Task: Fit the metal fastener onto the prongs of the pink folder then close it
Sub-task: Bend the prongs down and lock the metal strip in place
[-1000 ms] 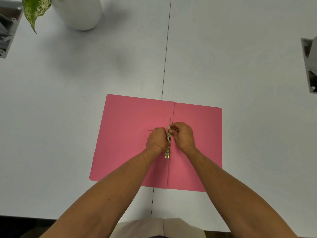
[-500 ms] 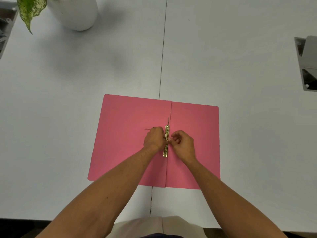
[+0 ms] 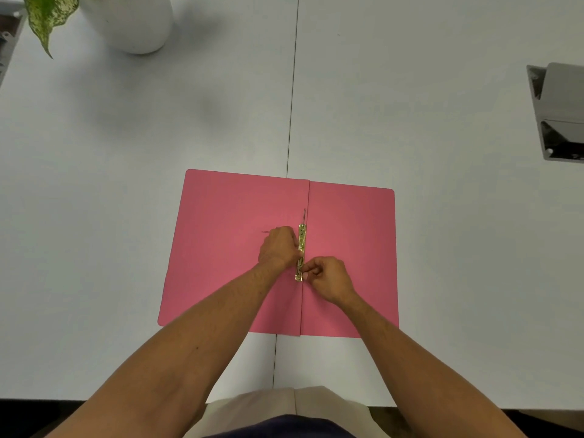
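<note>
Pink folder (image 3: pixel 240 248) is lying open flat on the counter (image 3: pixel 126 184). Metal fastener (image 3: pixel 301 245) is sitting along the spine crease. Left hand (image 3: pixel 279 248) is pressing beside it, fingers curled together. Right hand (image 3: pixel 328 278) fingers are pinching the fastener's near end.

Pink folder (image 3: pixel 227 248) lies open flat near the counter's (image 3: pixel 442 248) front edge. A brass fastener bar (image 3: pixel 301 245) runs along the fold, one thin prong (image 3: pixel 304 215) poking out past its far end. Left hand (image 3: pixel 279 248) presses beside the bar, right hand (image 3: pixel 328 278) pinches its near end. White plant pot (image 3: pixel 129 20) sits at the far-left corner.
</note>
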